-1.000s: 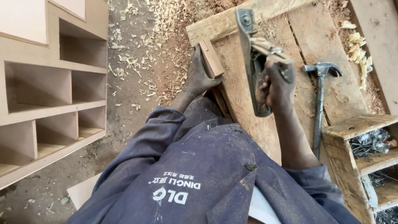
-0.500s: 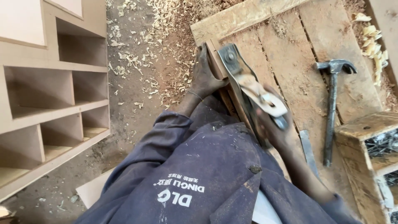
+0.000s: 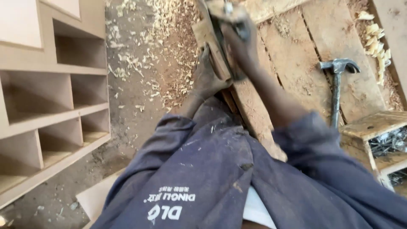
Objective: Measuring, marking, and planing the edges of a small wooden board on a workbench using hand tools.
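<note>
Left hand [image 3: 207,78] clamped on narrow brown wooden strip [image 3: 212,46] at left edge of rough plank workbench [image 3: 296,55]; right hand [image 3: 239,44] wrapped round blurred grey metal plane [image 3: 227,17] atop strip; steel claw hammer [image 3: 336,87] lies near right edge.

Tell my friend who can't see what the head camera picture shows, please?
A person in dusty blue work clothes pushes a hand plane along a narrow wooden strip with the right hand, while the left hand steadies the strip. A hammer lies on the plank workbench, and shavings litter the ground beside a shelf unit.
</note>
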